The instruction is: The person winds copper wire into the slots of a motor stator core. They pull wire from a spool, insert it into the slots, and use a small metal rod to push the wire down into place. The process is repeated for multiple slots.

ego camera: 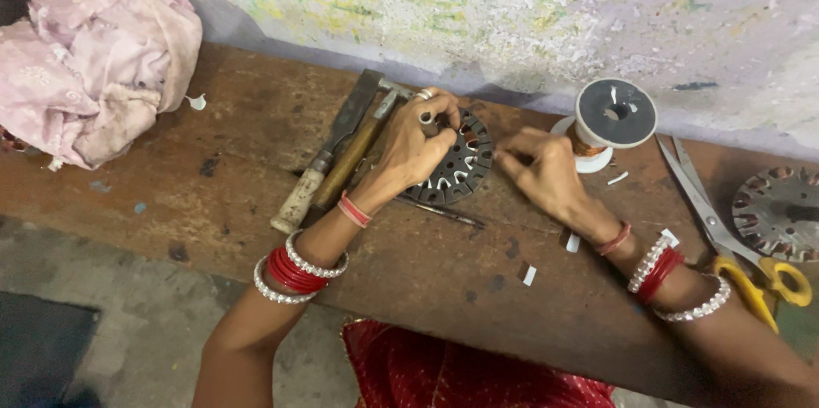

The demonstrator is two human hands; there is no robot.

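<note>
left fingers (435,109) gripped stator disc (454,161) rim mid-frame | right fingers (512,152) pinched thin wire, looked fragile | disc looked stiff, heavy-ish

Two hands work at a wooden bench: left hand (414,148), right hand (546,173). Two slotted metal discs lie there, one dark disc (461,165) in the middle and one grey disc (781,212) far right. Also one hammer (337,152), one chisel (320,165), one wire spool (610,122), one pair of scissors (725,229) and one pink cloth (94,63).
</note>
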